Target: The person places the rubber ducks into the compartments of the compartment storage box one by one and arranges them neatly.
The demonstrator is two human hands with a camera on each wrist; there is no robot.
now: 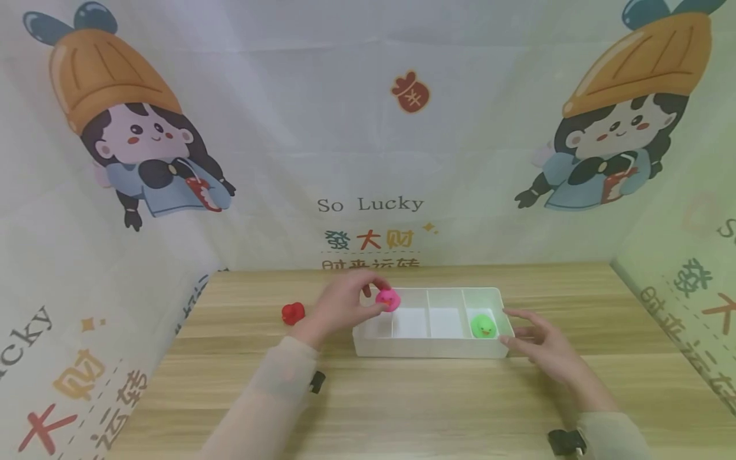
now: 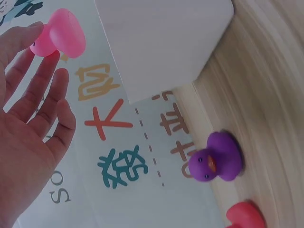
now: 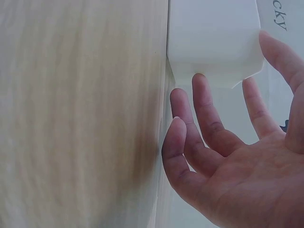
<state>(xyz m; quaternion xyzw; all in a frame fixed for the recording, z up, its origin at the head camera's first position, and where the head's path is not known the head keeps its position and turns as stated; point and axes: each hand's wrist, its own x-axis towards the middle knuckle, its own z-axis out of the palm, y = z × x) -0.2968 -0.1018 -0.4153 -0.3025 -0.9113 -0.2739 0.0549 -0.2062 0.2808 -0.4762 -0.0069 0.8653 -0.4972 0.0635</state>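
Note:
My left hand (image 1: pixel 342 303) pinches a pink rubber duck (image 1: pixel 388 299) between thumb and fingertips, over the left part of a white divided box (image 1: pixel 431 348). In the left wrist view the pink duck (image 2: pixel 66 33) shows between the thumb and two fingers, while the other fingers are loosely bent. A green rubber duck (image 1: pixel 483 326) sits in the box's rightmost compartment. At the box's right end is my right hand (image 1: pixel 543 348), its thumb by the front corner and its fingertips against the end wall (image 3: pixel 213 42). Those fingers are spread and relaxed.
A red rubber duck (image 1: pixel 293 313) lies on the wooden table (image 1: pixel 402 402) left of the box. Beside it, a purple rubber duck (image 2: pixel 217 156) shows in the left wrist view; my left hand hides it from the head view. A printed cloth (image 1: pixel 477 160) hangs behind the table.

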